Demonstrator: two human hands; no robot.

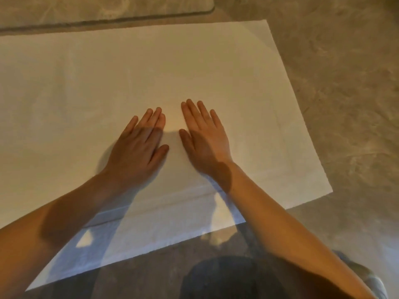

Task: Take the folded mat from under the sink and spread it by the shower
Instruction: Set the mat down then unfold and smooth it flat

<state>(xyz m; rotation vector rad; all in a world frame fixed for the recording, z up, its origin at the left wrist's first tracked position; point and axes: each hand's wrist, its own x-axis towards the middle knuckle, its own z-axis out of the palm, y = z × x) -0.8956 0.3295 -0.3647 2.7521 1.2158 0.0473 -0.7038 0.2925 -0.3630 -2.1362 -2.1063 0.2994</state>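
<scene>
A large white mat lies unfolded and flat on the floor, filling most of the view. Both palms rest flat on its middle, side by side. My left hand lies with fingers stretched forward, holding nothing. My right hand lies just to its right, fingers also stretched out and slightly apart. The mat's right edge and near edge are in view; its left end runs out of the frame.
A grey rug with a dark rim lies just beyond the mat's far edge. Grey marbled floor surrounds the mat at right and front. My dark-clothed knee is at the bottom.
</scene>
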